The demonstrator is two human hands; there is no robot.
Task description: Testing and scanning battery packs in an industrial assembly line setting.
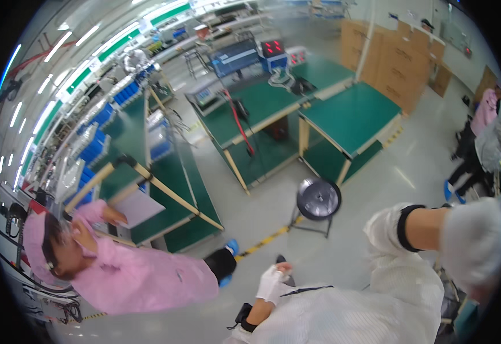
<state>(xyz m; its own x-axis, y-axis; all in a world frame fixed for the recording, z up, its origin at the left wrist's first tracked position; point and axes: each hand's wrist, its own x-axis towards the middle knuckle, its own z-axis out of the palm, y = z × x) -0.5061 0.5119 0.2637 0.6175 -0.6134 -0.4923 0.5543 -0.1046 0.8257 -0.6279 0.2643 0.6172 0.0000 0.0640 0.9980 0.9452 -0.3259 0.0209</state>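
I wear a white lab coat (365, 309) with a dark wrist strap on each arm. My left hand (272, 282), in a white glove, lies curled against the coat's front where a dark seam starts. Whether it pinches the fabric I cannot tell. My right hand (475, 241), also gloved in white, is raised close to the camera at the right edge and is blurred. Nothing is visible in it.
A person in a pink coat (130, 275) leans by the green workbench (176, 189) at the left. A round black stool (318, 199) stands on the grey floor ahead. Beyond it are more green tables (348, 114), stacked cardboard boxes (399, 63) and other people at the far right (482, 137).
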